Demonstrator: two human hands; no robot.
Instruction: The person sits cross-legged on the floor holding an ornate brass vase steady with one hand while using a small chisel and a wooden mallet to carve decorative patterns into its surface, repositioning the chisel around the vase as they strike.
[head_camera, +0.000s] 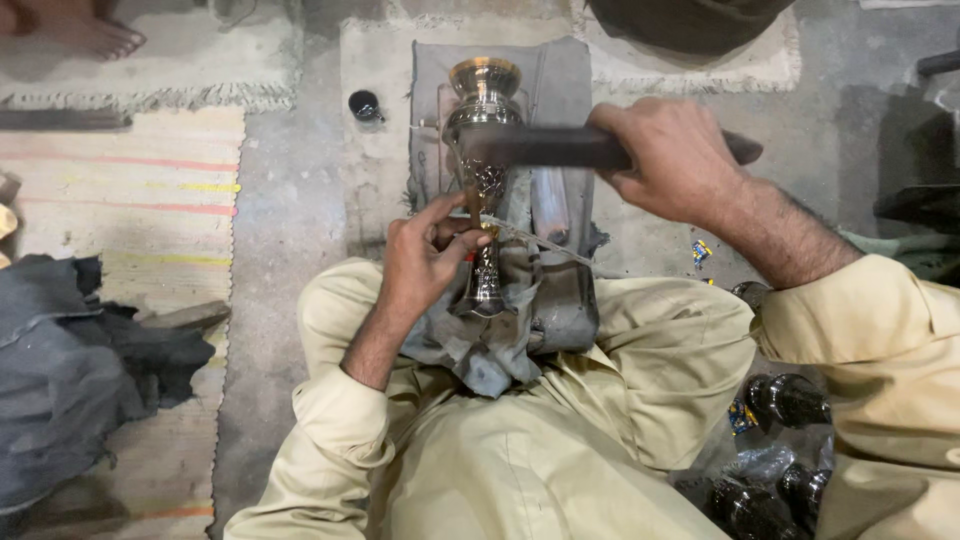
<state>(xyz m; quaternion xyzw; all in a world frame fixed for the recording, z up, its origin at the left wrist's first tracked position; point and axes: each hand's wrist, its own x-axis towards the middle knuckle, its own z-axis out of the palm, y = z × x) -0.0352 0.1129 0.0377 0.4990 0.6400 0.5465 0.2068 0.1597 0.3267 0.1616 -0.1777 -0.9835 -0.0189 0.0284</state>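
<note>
1. Two hands work over one metal vase, which lies lengthwise on a grey cloth pad between the person's knees, its brass-rimmed mouth pointing away and its foot toward the lap; the middle of its body is hidden behind the hammer head and the left fingers, so the engraved pattern there is hard to make out.
2. Left hand – fingers pinched shut around a thin tool pressed to the vase's narrow stem; only a short stub of it shows and its tip is hidden; a reddish spot sits under the fingers, too small to tell what it is.
3. Right hand – closed in a full fist on the dark handle of a hammer; the handle's end sticks out past the hand, and the head sits over the vase's shoulder – touching or just above, I cannot tell.
4. A thin pale strip runs from the left hand toward the right knee; what it is made of is unclear.
5. Small blue-and-yellow wrappers lie on the floor beside the right forearm; another shows by the right knee, half hidden.
6. Dark metal pieces lie at lower right, partly under clear plastic and cut off by the sleeve.
7. A small black cup stands on the concrete floor left of the pad; a bare foot is cut off at the top left corner.
</note>
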